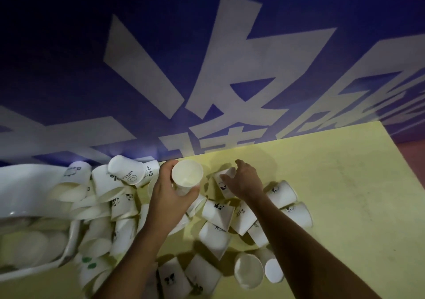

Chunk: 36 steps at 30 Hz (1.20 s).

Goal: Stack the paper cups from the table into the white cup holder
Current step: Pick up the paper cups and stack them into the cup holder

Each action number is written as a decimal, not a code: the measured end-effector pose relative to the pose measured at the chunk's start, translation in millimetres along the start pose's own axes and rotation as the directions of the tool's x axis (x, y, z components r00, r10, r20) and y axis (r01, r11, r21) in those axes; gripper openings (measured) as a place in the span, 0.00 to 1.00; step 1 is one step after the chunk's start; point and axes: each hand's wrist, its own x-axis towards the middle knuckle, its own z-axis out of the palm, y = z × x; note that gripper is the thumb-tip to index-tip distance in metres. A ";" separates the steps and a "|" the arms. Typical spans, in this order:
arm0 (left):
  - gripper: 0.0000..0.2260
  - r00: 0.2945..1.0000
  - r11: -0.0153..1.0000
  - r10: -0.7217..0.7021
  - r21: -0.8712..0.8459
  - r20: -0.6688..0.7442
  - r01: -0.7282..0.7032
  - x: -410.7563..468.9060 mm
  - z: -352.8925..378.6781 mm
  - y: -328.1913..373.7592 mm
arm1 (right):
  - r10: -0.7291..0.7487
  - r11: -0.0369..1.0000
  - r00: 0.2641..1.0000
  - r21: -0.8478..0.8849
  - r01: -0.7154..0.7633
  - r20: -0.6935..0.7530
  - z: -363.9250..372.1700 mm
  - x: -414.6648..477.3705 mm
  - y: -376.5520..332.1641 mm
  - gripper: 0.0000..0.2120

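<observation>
An upright paper cup (186,177) with its open mouth toward the camera sits in the left hand (169,190), whose fingers (192,191) wrap closed round its lower wall, thumb on the far-left side of the rim. Just to its right, the right hand (245,181) hovers over a tipped cup with a panda print (222,182); its fingers are spread and curled, the tips at that cup's base, though whether they grip it cannot be told. More paper cups (218,213) lie toppled across the yellow tabletop (345,195), beneath and near both forearms. At the left, a white cup holder (27,183) is blurred and cut off by the frame edge, its contents hard to make out. A blue banner (207,57) fills the far side.
</observation>
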 end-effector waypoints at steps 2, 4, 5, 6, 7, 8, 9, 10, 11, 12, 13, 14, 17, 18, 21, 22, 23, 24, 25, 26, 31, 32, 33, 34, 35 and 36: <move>0.31 1.000 1.000 -0.014 -0.022 0.009 0.014 -0.1 -6.3 -1.3 | -0.023 1.000 0.998 -0.004 0.023 0.060 3.0 0.1 0.0 0.39; 0.31 1.000 0.999 -0.008 -0.038 0.021 0.009 -0.8 -15.6 -4.6 | -0.019 1.000 0.995 0.023 0.017 0.103 6.8 0.6 -3.6 0.39; 0.31 1.000 0.999 -0.004 -0.044 0.028 0.005 -1.7 -21.4 -6.3 | -0.023 0.999 0.994 0.051 0.017 0.111 7.9 -0.9 -6.9 0.38; 0.30 1.000 0.999 0.002 -0.053 0.031 0.000 -2.8 -26.4 -8.2 | -0.031 0.996 0.994 0.092 0.021 0.105 7.5 -3.8 -9.9 0.36; 0.28 0.999 0.998 0.012 -0.067 0.033 -0.010 -5.3 -33.3 -9.6 | -0.047 0.990 0.996 0.139 0.036 0.076 6.5 -10.1 -14.5 0.36; 0.27 0.999 0.996 0.024 -0.083 0.032 -0.021 -8.7 -40.4 -9.6 | -0.073 0.981 0.997 0.184 0.067 0.027 4.1 -19.2 -19.1 0.36; 0.26 0.999 0.994 0.037 -0.102 0.026 -0.034 -13.0 -48.8 -9.3 | -0.113 0.969 0.993 0.218 0.118 -0.032 1.2 -31.2 -24.7 0.36; 0.26 0.998 0.991 0.052 -0.121 0.018 -0.050 -17.3 -57.3 -10.1 | -0.171 0.953 0.980 0.234 0.190 -0.101 -1.7 -45.1 -30.3 0.37; 0.26 0.998 0.988 0.068 -0.136 0.008 -0.067 -21.2 -64.9 -11.7 | -0.244 0.933 0.954 0.227 0.279 -0.172 -2.9 -58.5 -34.0 0.37; 0.27 0.997 0.986 0.083 -0.145 -0.004 -0.083 -25.9 -74.7 -14.7 | -0.321 0.908 0.917 0.197 0.369 -0.236 -2.1 -73.3 -39.5 0.38; 0.28 0.995 0.984 0.098 -0.147 -0.016 -0.099 -31.1 -84.8 -18.6 | -0.376 0.885 0.884 0.175 0.431 -0.278 -0.4 -88.7 -46.1 0.37; 0.29 0.994 0.982 0.111 -0.150 -0.026 -0.113 -36.8 -96.1 -23.5 | -0.402 0.870 0.867 0.172 0.462 -0.296 2.2 -104.1 -54.3 0.37; 0.32 0.991 0.973 0.134 -0.184 -0.022 -0.136 -54.3 -134.4 -39.8 | -0.446 0.834 0.838 0.195 0.517 -0.316 12.7 -150.4 -91.6 0.34; 0.33 0.990 0.971 0.137 -0.198 -0.012 -0.137 -59.9 -146.9 -44.7 | -0.455 0.822 0.831 0.207 0.530 -0.321 17.8 -163.5 -103.5 0.33; 0.32 0.987 0.959 0.163 -0.235 -0.009 -0.161 -81.2 -197.4 -62.7 | -0.460 0.809 0.826 0.229 0.541 -0.326 45.3 -202.1 -145.5 0.33; 0.31 0.985 0.955 0.171 -0.244 -0.012 -0.168 -89.0 -214.8 -68.1 | -0.450 0.811 0.834 0.245 0.531 -0.319 55.9 -213.7 -159.1 0.33; 0.30 0.984 0.951 0.179 -0.256 -0.014 -0.177 -96.0 -229.2 -71.9 | -0.441 0.811 0.840 0.260 0.524 -0.317 64.5 -223.9 -170.2 0.33; 0.30 0.984 0.946 0.180 -0.270 -0.013 -0.177 -104.3 -247.0 -78.1 | -0.439 0.810 0.841 0.265 0.523 -0.318 76.5 -233.8 -184.2 0.33; 0.29 0.984 0.943 0.180 -0.284 -0.009 -0.175 -111.3 -262.9 -85.0 | -0.441 0.807 0.839 0.270 0.526 -0.319 87.5 -243.0 -197.2 0.33; 0.28 0.983 0.941 0.182 -0.290 -0.011 -0.177 -117.7 -278.8 -93.6 | -0.445 0.802 0.837 0.274 0.530 -0.318 99.1 -251.2 -210.4 0.33; 0.31 0.978 0.956 0.203 -0.205 -0.042 -0.207 -138.2 -341.8 -136.5 | -0.466 0.776 0.838 0.324 0.541 -0.283 145.5 -280.9 -260.1 0.30; 0.31 0.977 0.959 0.206 -0.185 -0.056 -0.212 -140.3 -350.8 -144.8 | -0.473 0.767 0.838 0.341 0.543 -0.272 152.2 -284.5 -267.5 0.29; 0.31 0.976 0.962 0.208 -0.164 -0.070 -0.217 -140.8 -357.1 -151.7 | -0.482 0.758 0.836 0.353 0.548 -0.262 156.8 -287.0 -273.2 0.28; 0.32 0.974 0.964 0.211 -0.146 -0.080 -0.221 -140.9 -363.1 -157.8 | -0.492 0.753 0.833 0.358 0.553 -0.254 161.7 -288.9 -278.9 0.28; 0.33 0.973 0.965 0.215 -0.132 -0.088 -0.225 -140.2 -367.5 -163.3 | -0.498 0.750 0.831 0.358 0.556 -0.246 165.6 -290.1 -284.0 0.28; 0.33 0.971 0.966 0.218 -0.120 -0.095 -0.228 -139.0 -370.5 -168.0 | -0.497 0.754 0.834 0.356 0.552 -0.242 169.1 -290.1 -288.3 0.28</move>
